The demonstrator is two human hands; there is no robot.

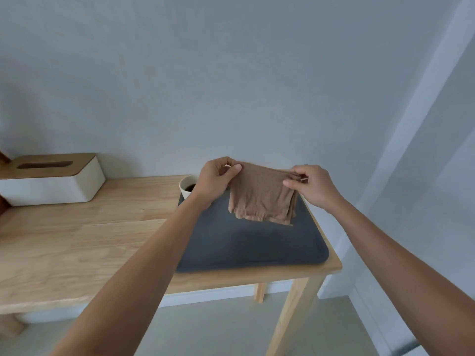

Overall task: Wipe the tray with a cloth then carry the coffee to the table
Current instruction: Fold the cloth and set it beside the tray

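Observation:
A folded brown cloth [262, 195] hangs in the air above the far part of a dark grey tray [246, 249]. My left hand [217, 179] pinches its upper left corner and my right hand [312, 186] pinches its upper right corner. The tray lies on the right end of a light wooden table [84, 242]. A white cup of dark coffee [187, 187] stands at the tray's far left corner, partly hidden behind my left hand.
A white tissue box with a wooden lid [48, 179] sits at the table's far left against the wall. The table's right edge [334, 263] is close beside the tray, with pale floor [218, 327] below. A wall runs right behind the table.

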